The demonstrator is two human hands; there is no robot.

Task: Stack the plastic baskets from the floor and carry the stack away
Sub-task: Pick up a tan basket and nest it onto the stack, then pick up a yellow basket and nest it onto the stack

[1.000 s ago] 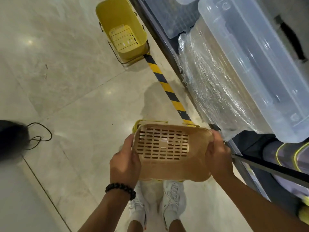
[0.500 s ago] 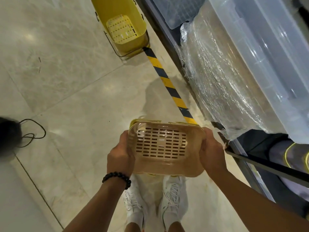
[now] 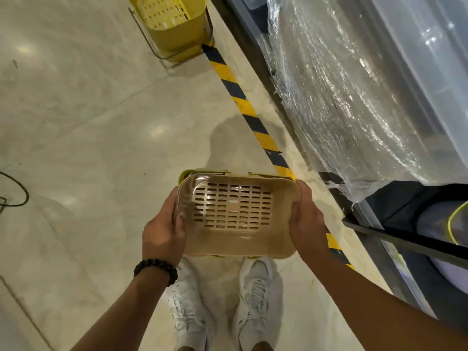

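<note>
I hold a tan plastic basket (image 3: 234,240) with a slotted bottom in front of me, above my white shoes. It sits nested in a yellow basket (image 3: 202,171), of which only the rim edge shows along the far side. My left hand (image 3: 164,231) grips the left end and my right hand (image 3: 305,220) grips the right end. Another yellow basket (image 3: 174,31) with a perforated bottom and a wire handle stands upright on the floor ahead, at the top of the view.
A yellow-and-black hazard tape (image 3: 249,112) runs diagonally across the pale tiled floor. To the right stands a low rack with a film-wrapped bundle (image 3: 349,97) and clear plastic bins (image 3: 430,41). A black cable (image 3: 15,188) lies at the left edge.
The view has advanced along the tape: the yellow basket on the floor is nearer the top edge. The dark object at the left has left the view. My grip on the stack is unchanged.
</note>
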